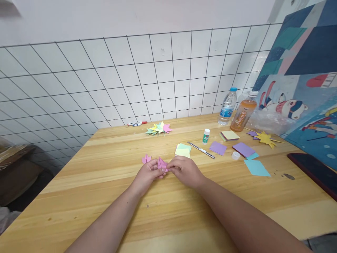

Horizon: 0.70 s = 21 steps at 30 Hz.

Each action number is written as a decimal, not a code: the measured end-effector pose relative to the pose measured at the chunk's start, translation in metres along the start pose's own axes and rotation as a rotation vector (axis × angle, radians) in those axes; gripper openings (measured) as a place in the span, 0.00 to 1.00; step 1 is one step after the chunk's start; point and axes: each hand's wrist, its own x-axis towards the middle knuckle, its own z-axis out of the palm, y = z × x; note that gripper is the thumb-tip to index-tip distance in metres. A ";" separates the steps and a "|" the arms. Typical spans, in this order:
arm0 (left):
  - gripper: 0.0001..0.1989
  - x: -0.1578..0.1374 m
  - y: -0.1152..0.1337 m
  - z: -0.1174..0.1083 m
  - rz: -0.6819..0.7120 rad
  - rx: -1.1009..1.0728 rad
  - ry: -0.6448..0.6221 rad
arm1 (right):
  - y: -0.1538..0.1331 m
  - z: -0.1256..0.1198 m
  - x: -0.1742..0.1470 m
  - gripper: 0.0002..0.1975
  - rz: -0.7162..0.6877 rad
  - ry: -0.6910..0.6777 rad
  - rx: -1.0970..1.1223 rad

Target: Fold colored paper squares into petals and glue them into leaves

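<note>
Both my hands meet over the middle of the wooden table around a small piece of folded pink paper [162,163]. My left hand [149,174] grips it between thumb and fingers, with one pointed fold standing up. The fingers of my right hand [185,170] pinch its right corner. Just behind my left hand lies another folded pink paper piece [146,159]. Yellow and green paper squares [183,151] rest beyond my right hand, partly covered by it.
Farther back are a folded paper star cluster [159,129] and markers [137,123]. To the right lie a craft knife [201,150], glue stick [206,136], purple paper [218,148], blue sheet [257,168] and phone [313,172]. A water bottle [228,107] and orange drink bottle [243,111] stand behind.
</note>
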 end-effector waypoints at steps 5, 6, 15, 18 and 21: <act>0.15 0.001 0.000 0.001 -0.011 -0.011 0.007 | 0.001 0.000 0.000 0.09 -0.032 -0.011 0.001; 0.14 0.001 0.000 0.001 -0.008 -0.023 0.013 | 0.001 -0.001 0.000 0.09 -0.045 -0.011 -0.006; 0.14 0.002 -0.002 -0.001 -0.014 -0.055 0.032 | -0.008 0.001 0.000 0.14 0.074 -0.010 0.021; 0.15 0.003 -0.002 -0.002 -0.027 -0.058 0.032 | -0.007 0.001 0.000 0.12 0.041 -0.011 -0.012; 0.13 0.001 -0.001 -0.002 -0.025 -0.066 0.028 | -0.005 0.001 0.000 0.15 -0.028 -0.002 -0.041</act>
